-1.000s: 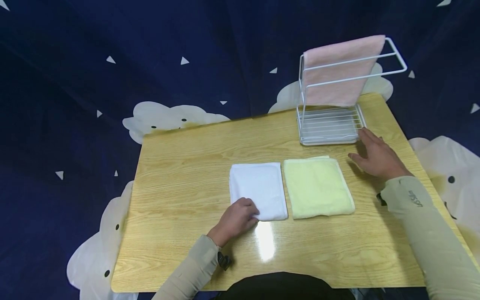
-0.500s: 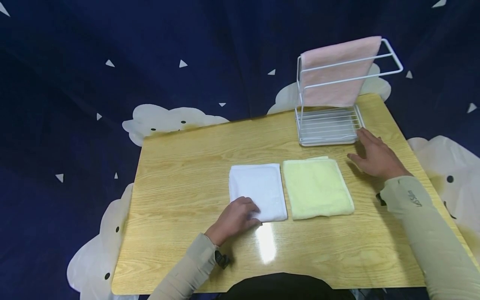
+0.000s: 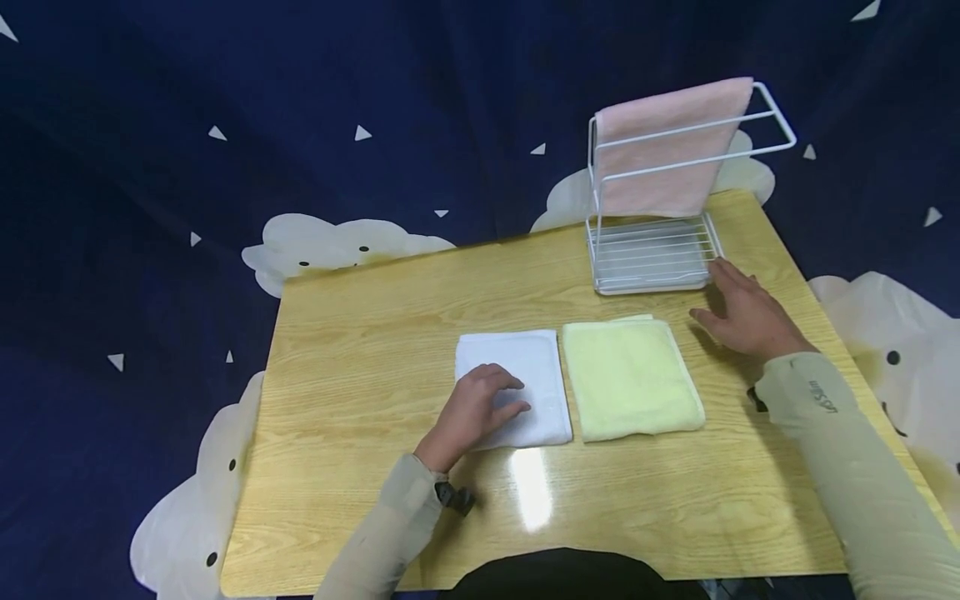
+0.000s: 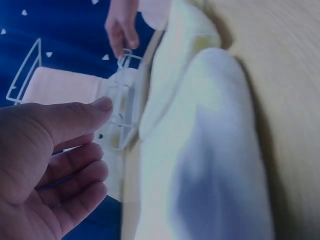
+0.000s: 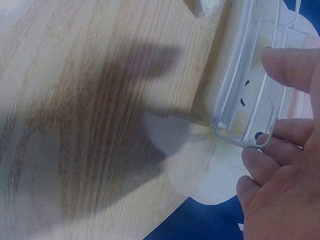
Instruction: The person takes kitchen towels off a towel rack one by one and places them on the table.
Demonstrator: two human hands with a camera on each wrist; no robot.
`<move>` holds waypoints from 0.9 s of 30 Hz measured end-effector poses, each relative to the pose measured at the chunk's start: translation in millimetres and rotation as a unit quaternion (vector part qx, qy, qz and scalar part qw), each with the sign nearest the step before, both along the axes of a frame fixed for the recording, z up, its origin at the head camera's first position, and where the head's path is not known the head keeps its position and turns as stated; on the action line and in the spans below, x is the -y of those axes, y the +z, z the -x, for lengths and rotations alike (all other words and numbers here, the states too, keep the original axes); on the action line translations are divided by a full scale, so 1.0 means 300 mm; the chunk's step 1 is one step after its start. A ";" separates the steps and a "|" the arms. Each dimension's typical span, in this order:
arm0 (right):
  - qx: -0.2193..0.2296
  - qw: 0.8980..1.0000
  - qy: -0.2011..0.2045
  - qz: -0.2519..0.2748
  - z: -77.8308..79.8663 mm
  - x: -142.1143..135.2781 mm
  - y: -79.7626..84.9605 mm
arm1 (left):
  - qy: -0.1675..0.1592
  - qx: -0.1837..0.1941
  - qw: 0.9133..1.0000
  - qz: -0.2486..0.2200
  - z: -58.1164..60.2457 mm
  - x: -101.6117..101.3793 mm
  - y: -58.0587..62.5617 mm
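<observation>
1. The person's left hand (image 3: 474, 408) is hovering above the lower left part of a folded, square, white cloth towel (image 3: 540, 379); its grip is standing spread, the thumb lying apart from the gently bent fingers, as I am seeing also in the left wrist view.
2. The white towel is lying flat on a rectangular, light wood-grained desk (image 3: 375, 358), in front of the person, and the hand's shadow is falling across it.
3. A folded, roughly square, pale yellow cloth towel (image 3: 633, 379) is lying just to the right of the white one, a narrow strip of desk showing between them.
4. The person's right hand (image 3: 746, 315) is resting its fingertips at the front right corner of a white wire rack (image 3: 651, 291); this grip is also standing spread, the thumb well apart from the fingers.
5. The rack is standing near the far right corner of the desk, and a pale pink cloth towel (image 3: 662, 152) is hanging over its upper bars.
6. A dark blue curtain (image 3: 450, 83), printed with white triangles and clouds, is hanging behind the desk.
</observation>
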State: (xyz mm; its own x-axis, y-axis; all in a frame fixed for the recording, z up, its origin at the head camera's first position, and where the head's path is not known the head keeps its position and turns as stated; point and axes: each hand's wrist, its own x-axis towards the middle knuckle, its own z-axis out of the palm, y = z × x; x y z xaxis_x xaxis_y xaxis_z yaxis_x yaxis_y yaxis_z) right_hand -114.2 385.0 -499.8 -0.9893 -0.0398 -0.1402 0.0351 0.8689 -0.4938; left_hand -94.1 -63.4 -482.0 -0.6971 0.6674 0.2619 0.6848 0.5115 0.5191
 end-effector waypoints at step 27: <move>-0.016 1.000 0.004 0.002 -0.012 0.005 0.017 | -0.005 -0.084 0.990 -0.114 0.171 -0.278 0.246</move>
